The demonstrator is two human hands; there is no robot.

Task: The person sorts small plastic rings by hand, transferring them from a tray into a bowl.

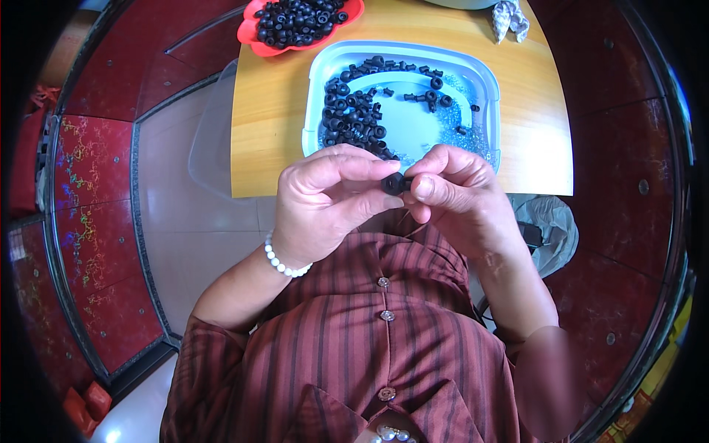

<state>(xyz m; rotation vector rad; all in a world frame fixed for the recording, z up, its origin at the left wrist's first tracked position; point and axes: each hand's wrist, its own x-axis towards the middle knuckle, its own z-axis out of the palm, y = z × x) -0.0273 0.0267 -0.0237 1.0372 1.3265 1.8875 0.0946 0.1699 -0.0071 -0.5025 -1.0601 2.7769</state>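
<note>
In front of my chest, just past the table's near edge, both hands meet over small black parts. My left hand (321, 188), with a white bead bracelet at the wrist, pinches a round black cap-like piece (395, 183) with a hollow in its face between thumb and fingertips. From the other side, my right hand (461, 188) grips a short dark piece that joins or touches the cap; its fingers hide most of it. Behind them stands a pale blue tray (309, 111) with many loose black pieces (354, 122), heaped mostly along its left side, and small clear bits (452, 118) at its right.
A red scalloped dish (258, 47) piled with black pieces sits at the wooden table's (269, 111) far left. A crumpled grey-white wad (509, 21) lies far right, near a pale bowl's edge. A plastic bag (557, 229) hangs or stands right of my right forearm.
</note>
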